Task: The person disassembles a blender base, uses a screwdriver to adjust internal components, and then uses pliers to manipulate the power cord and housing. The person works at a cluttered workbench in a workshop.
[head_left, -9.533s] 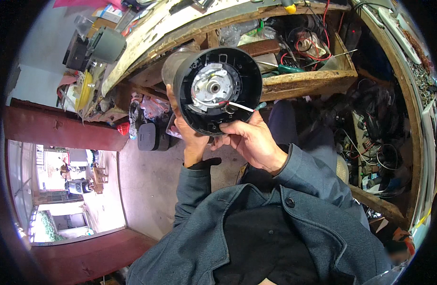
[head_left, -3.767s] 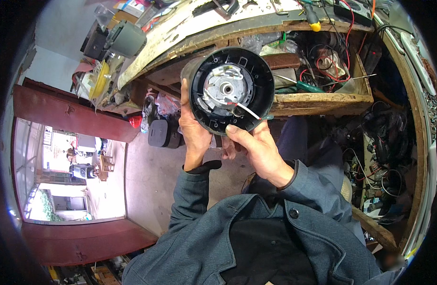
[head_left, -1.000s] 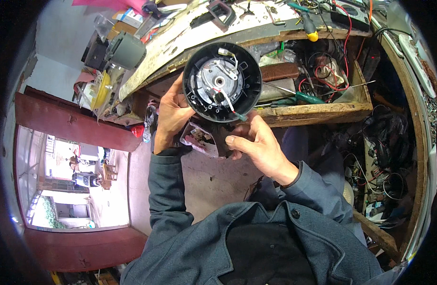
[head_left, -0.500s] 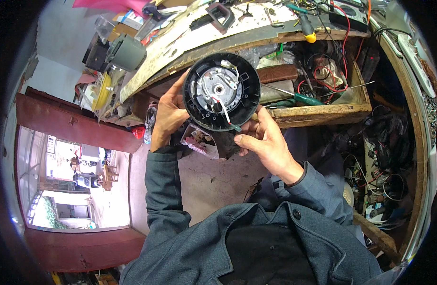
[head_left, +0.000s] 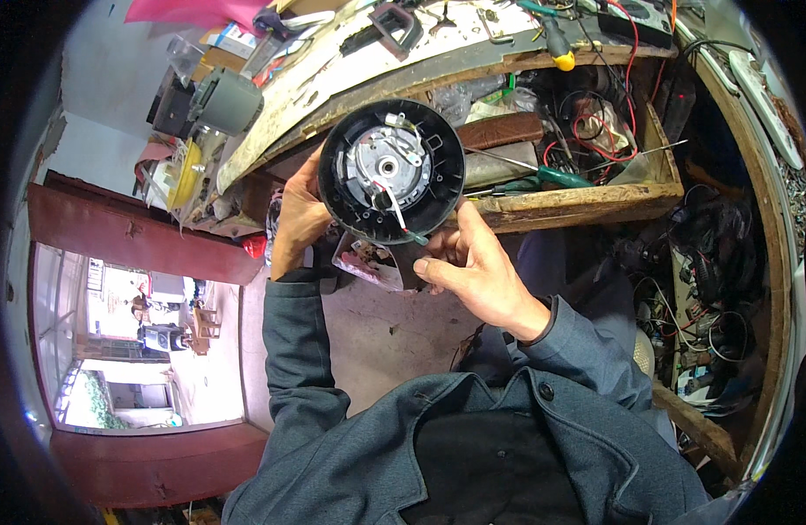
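I count one round black housing (head_left: pixel 444 184), held up in the air in front of the bench (head_left: pixel 342 79), its open end facing the wearer's head. Inside it sits one silvery metal disc (head_left: pixel 401 171), and one white wire (head_left: pixel 399 214) runs from there out over the lower rim, ending in a dark greenish tip. Two hands are at work. The left hand (head_left: pixel 302 219) is curled firmly round the housing's left side, fingers partly behind it. The right hand (head_left: pixel 477 271) is half curled at the lower right, thumb clear of the rim and near the wire's tip; with the fingertips partly hidden, I can't fairly say whether it grips anything.

Beneath the housing is one open box (head_left: pixel 390 282) with scraps in it. To the right stands one wooden drawer (head_left: pixel 587 206), pulled out, where one green-handled screwdriver (head_left: pixel 565 177) lies near one brown block (head_left: pixel 504 129). One yellow-and-black handle (head_left: pixel 559 48) pokes over the bench's edge, and one grey bin (head_left: pixel 228 98) stands at the far left.
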{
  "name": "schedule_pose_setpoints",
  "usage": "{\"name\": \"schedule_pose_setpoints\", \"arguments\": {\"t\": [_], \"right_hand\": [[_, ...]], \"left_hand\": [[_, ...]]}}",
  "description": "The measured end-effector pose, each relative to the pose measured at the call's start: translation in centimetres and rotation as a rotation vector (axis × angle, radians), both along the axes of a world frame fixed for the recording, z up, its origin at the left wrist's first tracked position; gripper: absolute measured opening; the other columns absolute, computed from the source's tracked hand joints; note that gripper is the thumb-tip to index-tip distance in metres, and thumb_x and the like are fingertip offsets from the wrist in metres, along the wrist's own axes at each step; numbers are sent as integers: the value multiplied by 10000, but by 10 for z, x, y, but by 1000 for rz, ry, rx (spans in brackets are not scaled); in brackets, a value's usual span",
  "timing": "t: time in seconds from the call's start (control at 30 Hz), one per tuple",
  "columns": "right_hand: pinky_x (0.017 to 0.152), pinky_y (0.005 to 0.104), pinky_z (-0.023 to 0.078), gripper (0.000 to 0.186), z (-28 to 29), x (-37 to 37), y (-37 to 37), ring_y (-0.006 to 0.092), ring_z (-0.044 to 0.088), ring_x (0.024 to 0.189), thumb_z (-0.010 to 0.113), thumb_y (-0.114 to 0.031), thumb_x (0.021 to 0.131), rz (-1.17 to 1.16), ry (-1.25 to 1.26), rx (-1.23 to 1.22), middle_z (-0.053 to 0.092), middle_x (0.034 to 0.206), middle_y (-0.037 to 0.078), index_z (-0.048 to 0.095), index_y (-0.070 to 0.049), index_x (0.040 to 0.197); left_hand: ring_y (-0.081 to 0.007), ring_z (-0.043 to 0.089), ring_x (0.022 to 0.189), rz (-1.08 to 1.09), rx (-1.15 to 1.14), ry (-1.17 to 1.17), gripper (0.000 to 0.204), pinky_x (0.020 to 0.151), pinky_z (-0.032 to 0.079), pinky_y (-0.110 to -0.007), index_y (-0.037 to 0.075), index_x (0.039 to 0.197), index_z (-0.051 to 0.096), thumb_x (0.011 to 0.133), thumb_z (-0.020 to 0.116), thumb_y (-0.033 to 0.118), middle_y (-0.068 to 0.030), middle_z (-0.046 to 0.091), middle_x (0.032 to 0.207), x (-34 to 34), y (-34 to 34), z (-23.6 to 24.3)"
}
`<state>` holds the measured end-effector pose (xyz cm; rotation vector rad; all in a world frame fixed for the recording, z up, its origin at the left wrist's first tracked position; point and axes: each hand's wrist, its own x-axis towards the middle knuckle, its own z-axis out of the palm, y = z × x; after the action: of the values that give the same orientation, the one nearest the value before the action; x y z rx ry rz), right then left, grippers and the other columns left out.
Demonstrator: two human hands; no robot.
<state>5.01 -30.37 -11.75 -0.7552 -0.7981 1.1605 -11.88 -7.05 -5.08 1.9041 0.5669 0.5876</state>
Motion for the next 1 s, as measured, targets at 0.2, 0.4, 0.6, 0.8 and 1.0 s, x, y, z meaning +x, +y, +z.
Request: {"name": "schedule_pose_setpoints", "arguments": {"t": [0.2, 0.4, 0.6, 0.8, 1.0], "right_hand": [[794, 305, 522, 725, 2, 0, 0, 145, 616, 931, 712, -18, 867, -9, 8, -8, 619, 1045, 87, 335, -20, 1486], [664, 271, 546, 683, -3, 0, -1, 116, 630, 815, 684, 18, 919, -8, -19, 2, 656, 1058, 92, 342, -88, 1500], [660, 276, 569, 639, -3, 9, -6, 118, 642, 836, 674, 33, 916, 16, 5, -60, 671, 1112, 93, 387, -71, 1477], [670, 293, 580, 743, -3, 28, -17, 128, 631, 796, 675, 7, 923, -104, 95, -84, 656, 984, 65, 320, -68, 1571], [658, 296, 564, 871, -8, 49, -25, 139, 619, 759, 645, 27, 929, -222, 59, -79, 661, 903, 87, 162, -53, 1649]], "left_hand": [[-162, 577, 1318, -22, 6, 0, 989, 1145, 448, -344, 13, 1574, 407, 709, 867, -123, -99, 558, 1513, 4, -6, 5], [-122, 652, 1162, -43, 17, -5, 986, 996, 527, -281, 42, 1590, 398, 723, 828, -148, -107, 635, 1403, 5, -8, 6], [-9, 551, 788, -6, 120, 17, 933, 692, 427, -157, 93, 1594, 430, 730, 706, -130, 24, 676, 971, 8, -13, 2], [0, 489, 663, 195, 338, 235, 870, 641, 450, -198, 249, 1547, 523, 739, 700, -24, 34, 673, 751, 22, -48, 21], [-183, 466, 526, 293, 538, 315, 890, 602, 489, -353, 350, 1508, 553, 687, 690, 36, -56, 430, 588, 30, -58, 14]]}}
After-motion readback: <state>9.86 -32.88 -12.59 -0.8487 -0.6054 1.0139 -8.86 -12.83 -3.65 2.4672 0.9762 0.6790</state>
